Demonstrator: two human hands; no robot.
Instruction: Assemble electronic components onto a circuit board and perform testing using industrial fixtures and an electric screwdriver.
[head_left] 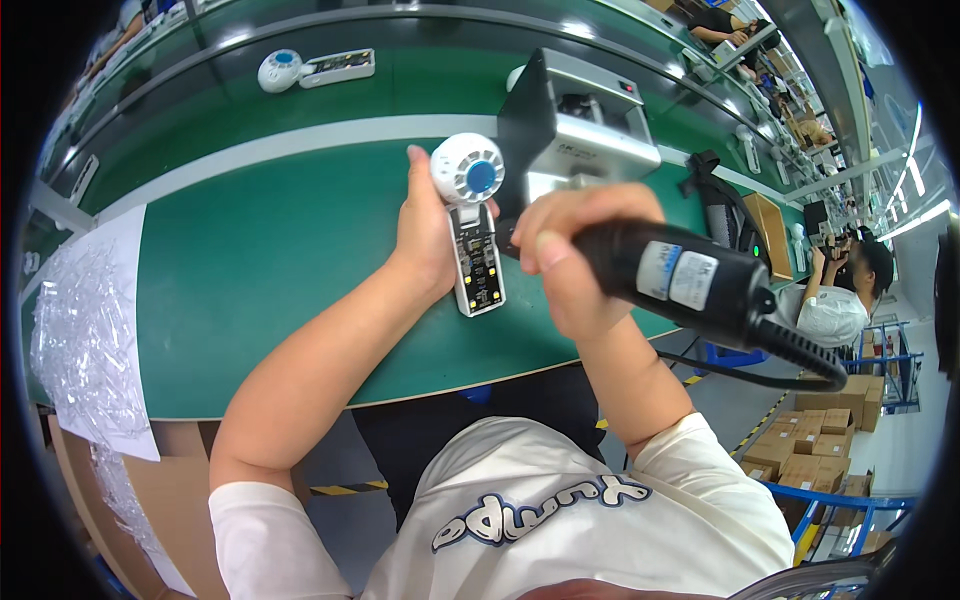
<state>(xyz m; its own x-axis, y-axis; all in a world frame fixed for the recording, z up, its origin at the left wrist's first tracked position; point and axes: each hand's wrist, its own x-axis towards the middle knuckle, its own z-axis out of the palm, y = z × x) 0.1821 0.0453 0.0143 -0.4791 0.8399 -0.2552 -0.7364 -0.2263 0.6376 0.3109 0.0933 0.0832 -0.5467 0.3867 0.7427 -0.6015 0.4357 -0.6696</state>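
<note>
My left hand [422,238] is wrapped round a white handheld fan [480,265] above the green table. The fan's round head with its blue centre points away from me, and its handle lies uncovered, showing a dark circuit board. In my right hand [580,245] is a black electric screwdriver [675,270], held nearly level, its cable trailing off to the right. Its front end is beside the handle's right edge; my fingers partly cover it, so contact cannot be made out. Just beyond stands a silver and black screw feeder [595,150].
Small clear plastic pieces [95,320] lie piled on white paper at the left. Another opened fan [338,66] rests on the green belt beyond. A black power tool [722,212] and a cardboard box [766,230] stand right. A co-worker [838,305] sits farther right.
</note>
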